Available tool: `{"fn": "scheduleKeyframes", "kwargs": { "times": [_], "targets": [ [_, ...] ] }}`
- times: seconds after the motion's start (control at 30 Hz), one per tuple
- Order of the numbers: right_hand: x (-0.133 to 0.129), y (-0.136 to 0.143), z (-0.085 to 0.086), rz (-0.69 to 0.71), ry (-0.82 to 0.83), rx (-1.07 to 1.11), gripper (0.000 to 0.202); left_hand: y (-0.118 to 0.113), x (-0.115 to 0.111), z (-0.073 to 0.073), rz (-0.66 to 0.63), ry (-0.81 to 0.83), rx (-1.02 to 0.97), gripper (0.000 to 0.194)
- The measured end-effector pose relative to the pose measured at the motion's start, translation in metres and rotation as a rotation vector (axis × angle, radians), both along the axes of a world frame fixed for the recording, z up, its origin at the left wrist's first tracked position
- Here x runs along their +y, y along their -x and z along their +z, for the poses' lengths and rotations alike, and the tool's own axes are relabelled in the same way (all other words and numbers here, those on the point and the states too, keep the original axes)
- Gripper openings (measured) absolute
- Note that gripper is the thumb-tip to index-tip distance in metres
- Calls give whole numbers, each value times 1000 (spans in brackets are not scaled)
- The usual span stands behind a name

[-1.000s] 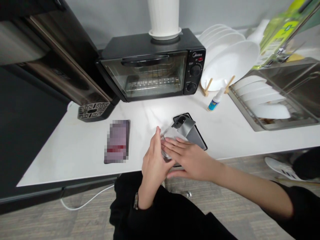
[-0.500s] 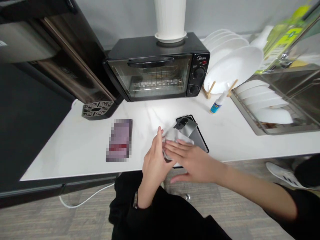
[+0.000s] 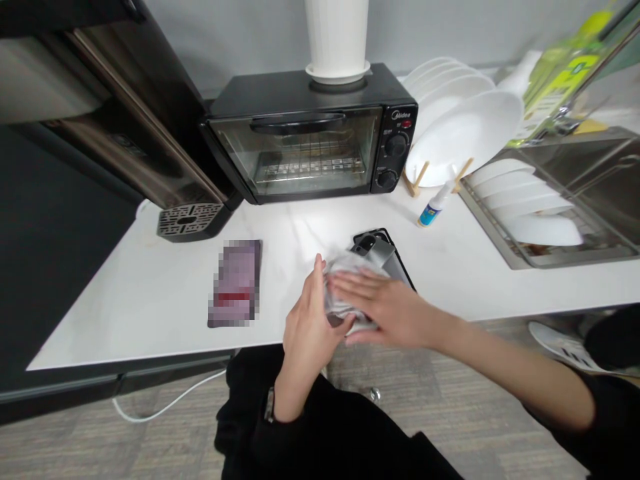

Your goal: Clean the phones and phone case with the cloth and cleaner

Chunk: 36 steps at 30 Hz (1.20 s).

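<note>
A silver smartphone (image 3: 384, 251) with a dark camera block is tilted over a black-edged phone case (image 3: 406, 275) at the counter's front edge. My left hand (image 3: 310, 320) is closed round the phone's lower left end, its thumb in front. Over the phone back lies a crumpled pale cloth (image 3: 345, 263), pressed there by my right hand (image 3: 383, 300). The right fingers are held together on the cloth and slightly blurred. Cloth and hands hide most of the phone. A small spray bottle (image 3: 431, 212) with a blue label stands behind, to the right.
A pixelated purple phone-shaped thing (image 3: 234, 283) lies left on the white counter (image 3: 150, 287). Behind are a black toaster oven (image 3: 305, 153) and a drip-tray machine (image 3: 190, 220). Racked white plates (image 3: 465, 140) and a sink with bowls (image 3: 530, 200) are at right. Someone's shoe (image 3: 565, 343) shows below.
My right hand has moved slightly up and right with the cloth, which now covers more of the phone. My left hand keeps its hold. The view has shifted a little.
</note>
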State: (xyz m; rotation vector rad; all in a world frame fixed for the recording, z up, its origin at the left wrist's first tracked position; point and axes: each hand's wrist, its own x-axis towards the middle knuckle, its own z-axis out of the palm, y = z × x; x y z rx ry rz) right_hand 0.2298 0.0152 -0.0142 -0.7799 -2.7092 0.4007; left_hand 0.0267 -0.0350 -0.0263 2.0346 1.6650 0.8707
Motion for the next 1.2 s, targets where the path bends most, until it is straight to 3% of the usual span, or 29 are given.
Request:
{"fn": "scheduleKeyframes", "kwargs": {
  "times": [0.07,0.13,0.23,0.3,0.4,0.47,0.6,0.67,0.77,0.87,0.93,1.07,1.2],
  "targets": [
    [9,-7,-1,-180,-48,-12,86,-1,0,1,3,-7,-6,114],
    [10,-10,-2,-241,-67,-20,95,-1,1,1,3,-10,-8,115],
    [-1,-5,0,-4,-4,-31,107,-1,1,2,3,10,4,116],
    [-3,-5,2,76,27,-40,101,0,1,2,6,21,16,117],
    [8,-12,3,-132,-12,-47,88,-1,0,2,5,-4,6,114],
    [12,-15,3,-210,-37,-48,93,-1,0,1,-3,-14,-6,113],
    [3,-10,5,62,21,-47,102,0,0,1,0,21,2,118],
    [3,-11,7,26,23,-56,94,0,1,1,6,14,5,117],
    [10,-15,7,-170,-28,-54,89,-1,1,2,0,-7,-2,112],
    [10,-16,7,-20,-12,-41,102,-1,1,2,-1,8,1,112],
    [9,-18,8,49,-1,-50,98,-1,1,2,9,10,10,113],
    [11,-24,9,-184,-67,-61,90,-1,1,3,4,-5,-2,111],
    [5,-20,10,36,-7,-63,98,-1,1,2,0,15,-1,112]
  ]
}}
